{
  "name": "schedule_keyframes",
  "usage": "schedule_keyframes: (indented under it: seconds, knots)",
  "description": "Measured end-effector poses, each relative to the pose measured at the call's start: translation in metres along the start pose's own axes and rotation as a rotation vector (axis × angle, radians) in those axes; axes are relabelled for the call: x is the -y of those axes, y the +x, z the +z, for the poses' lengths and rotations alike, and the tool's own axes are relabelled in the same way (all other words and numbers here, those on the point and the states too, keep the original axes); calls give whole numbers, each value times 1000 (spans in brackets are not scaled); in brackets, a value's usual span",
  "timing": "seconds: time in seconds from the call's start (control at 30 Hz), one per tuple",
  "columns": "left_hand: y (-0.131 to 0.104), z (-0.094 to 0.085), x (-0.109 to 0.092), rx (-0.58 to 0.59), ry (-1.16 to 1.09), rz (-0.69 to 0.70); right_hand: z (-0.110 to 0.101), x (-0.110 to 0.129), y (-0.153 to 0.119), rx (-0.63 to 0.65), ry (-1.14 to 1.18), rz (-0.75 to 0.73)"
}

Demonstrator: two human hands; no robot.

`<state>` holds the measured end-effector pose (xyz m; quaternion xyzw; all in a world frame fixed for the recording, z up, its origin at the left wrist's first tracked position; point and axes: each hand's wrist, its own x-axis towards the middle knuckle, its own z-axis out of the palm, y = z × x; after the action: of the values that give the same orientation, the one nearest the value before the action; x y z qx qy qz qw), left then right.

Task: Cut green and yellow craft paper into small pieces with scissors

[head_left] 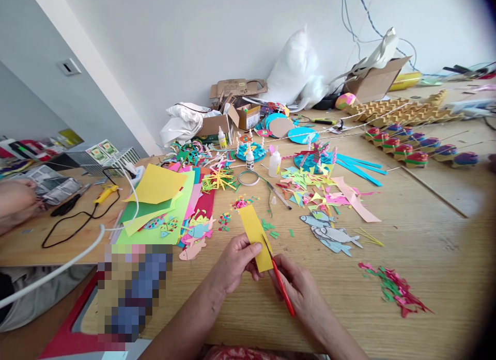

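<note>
A yellow paper strip (pixel 251 227) is held over the wooden table by my left hand (pixel 237 262), its thumb on top and its fingers beneath. My right hand (pixel 296 287) is closed on scissors (pixel 284 290) with red handles. The scissor blades lie at the right edge of the strip, near its lower end. Just beyond the strip's top is a small heap of pink and colourful paper bits (pixel 241 202). Small green paper pieces (pixel 270 228) lie to its right.
Fish cutouts (pixel 335 236) and red and green scraps (pixel 403 290) lie to the right. Coloured sheets (pixel 155 187) are stacked at the left. Glue bottles (pixel 275 163) and a tape ring (pixel 248 178) stand farther back. Another person's hands (pixel 23 197) are at far left.
</note>
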<state>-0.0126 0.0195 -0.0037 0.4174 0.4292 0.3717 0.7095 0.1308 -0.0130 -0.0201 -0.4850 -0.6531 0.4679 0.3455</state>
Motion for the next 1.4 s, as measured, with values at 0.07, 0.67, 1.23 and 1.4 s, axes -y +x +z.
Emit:
schedule_keyframes:
  seconds: [0.07,0.67,1.23,1.4]
  knots:
    - [0,0,1,2,-11,-8,0,0,0,1,-12,4]
    - [6,-5,2,-92,68,59,2,-13,-4,-61,-135,-23]
    - [4,1,3,-21,47,-12,-2,-9,-5,-57,-77,-11]
    - [4,0,3,-23,52,-26,-1,-12,-5,-51,-84,1]
